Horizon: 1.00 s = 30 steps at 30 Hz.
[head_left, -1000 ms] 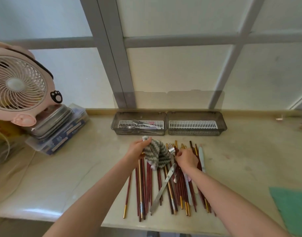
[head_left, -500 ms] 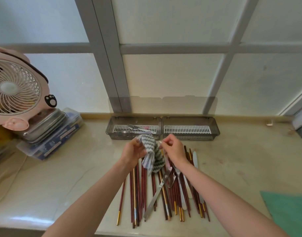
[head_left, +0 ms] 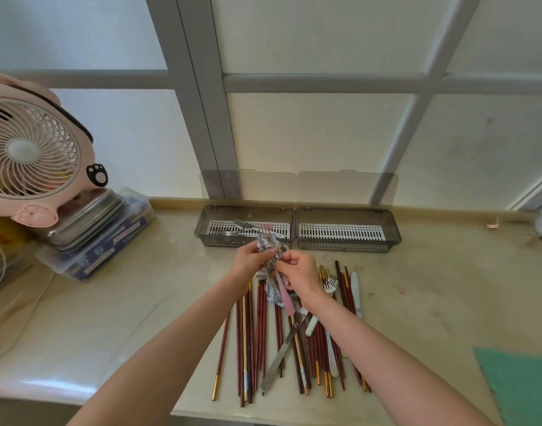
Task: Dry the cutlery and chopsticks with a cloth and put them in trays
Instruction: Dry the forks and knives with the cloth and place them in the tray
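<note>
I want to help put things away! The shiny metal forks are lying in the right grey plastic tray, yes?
No. The head view shows the shiny metal forks lying in the left grey plastic tray; the right tray holds no forks.

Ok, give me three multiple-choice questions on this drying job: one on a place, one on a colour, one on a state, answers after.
1. The forks already put away lie in: A the left tray; B the right tray; C the metal tin.
2. The handle of the fork in the hands is: A green; B pink; C black.
3. The striped cloth is: A spread flat on the counter; B draped over the fan; C bunched round the fork.

Answers: 1 A, several forks rest on that tray's white slotted insert. 2 B, the pink handle sticks out below the right hand. 3 C, the left hand grips the cloth round the fork, tines poking out above.
</note>
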Motion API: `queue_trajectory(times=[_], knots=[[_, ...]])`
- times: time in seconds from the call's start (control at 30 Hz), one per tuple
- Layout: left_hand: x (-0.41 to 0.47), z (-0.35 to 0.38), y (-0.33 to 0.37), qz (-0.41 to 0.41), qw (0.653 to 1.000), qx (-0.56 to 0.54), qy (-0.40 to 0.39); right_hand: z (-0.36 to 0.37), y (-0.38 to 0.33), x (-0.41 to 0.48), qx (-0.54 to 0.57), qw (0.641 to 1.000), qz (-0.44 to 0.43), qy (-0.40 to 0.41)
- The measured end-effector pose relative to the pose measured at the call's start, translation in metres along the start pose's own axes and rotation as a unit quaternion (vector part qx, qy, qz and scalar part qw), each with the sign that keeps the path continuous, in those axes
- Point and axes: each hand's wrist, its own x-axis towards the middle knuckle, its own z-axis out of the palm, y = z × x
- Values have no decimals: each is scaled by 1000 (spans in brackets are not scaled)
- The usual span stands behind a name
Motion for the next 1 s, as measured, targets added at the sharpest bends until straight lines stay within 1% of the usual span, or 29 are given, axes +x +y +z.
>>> queue_trajectory(times=[0.07,0.13,0.23,0.4,0.47,0.57,0.6,0.63,0.73,0.83,0.93,1.0], knots=[[1,-2,3,1,1000,25,15,3,0,-2,8,1000,11,-3],[3,-2,4,3,998,43,50,5,0,-1,1,1000,19,-16],[8,-4,8,2,993,56,105,7,-5,3,-30,999,22,-32],[19,-11,14,15,982,85,168,8,-10,4,-64,997,25,-39],[23,-14,14,4,979,65,191,7,-11,3,-62,996,35,-45],[31,-35,21,-38,967,-32,250,1,-3,-4,-59,994,58,-67],[33,-46,24,-49,967,-71,240,-1,1,-6,-37,995,65,-62],[35,-56,25,-59,973,-90,204,-4,3,-9,-12,997,66,-48],[24,-55,24,-85,991,-89,46,-11,3,-6,32,999,39,14],[7,-36,18,-87,990,-85,-76,-6,-2,0,66,997,15,35],[1,-23,6,-57,985,-54,-152,3,-5,3,56,996,-14,62],[0,-18,0,-43,985,-44,-163,8,-7,4,55,996,-27,61]])
